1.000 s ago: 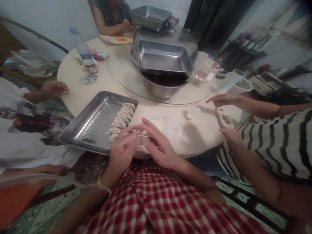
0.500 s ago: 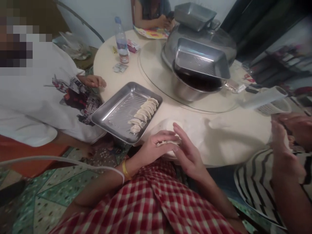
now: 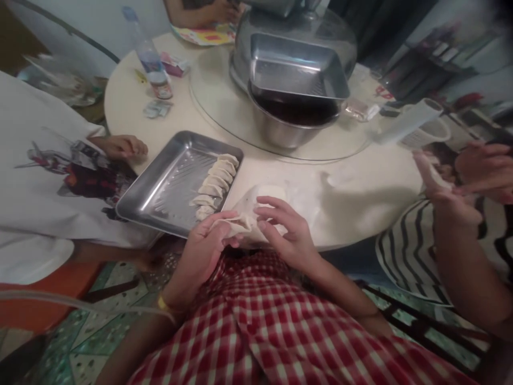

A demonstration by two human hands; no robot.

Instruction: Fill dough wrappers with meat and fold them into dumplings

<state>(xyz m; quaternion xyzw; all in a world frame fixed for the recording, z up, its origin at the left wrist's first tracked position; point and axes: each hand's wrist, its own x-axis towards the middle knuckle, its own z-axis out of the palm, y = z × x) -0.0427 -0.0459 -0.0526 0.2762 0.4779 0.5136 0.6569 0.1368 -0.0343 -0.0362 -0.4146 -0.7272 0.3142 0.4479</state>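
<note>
My left hand (image 3: pixel 202 246) pinches a pale folded dumpling (image 3: pixel 235 223) at the near edge of the round table (image 3: pixel 360 187). My right hand (image 3: pixel 286 230) touches the dumpling's right end with its fingertips, the other fingers curled and spread above it. A stack of round dough wrappers (image 3: pixel 269 193) lies just behind my hands. To the left, a steel tray (image 3: pixel 168 182) holds a row of several finished dumplings (image 3: pixel 214 184) along its right side.
A steel bowl of dark filling (image 3: pixel 294 120) with a steel pan (image 3: pixel 296 72) resting on it stands on the turntable. A water bottle (image 3: pixel 147 53) is at the back left. A person in a white shirt (image 3: pixel 44 176) sits left; a striped-sleeved person's hands (image 3: pixel 452 182) work at right.
The view has shifted. My left hand has closed on the dumpling and lifted it a little, and my right hand went from lying flat over it to touching its end with the fingertips.
</note>
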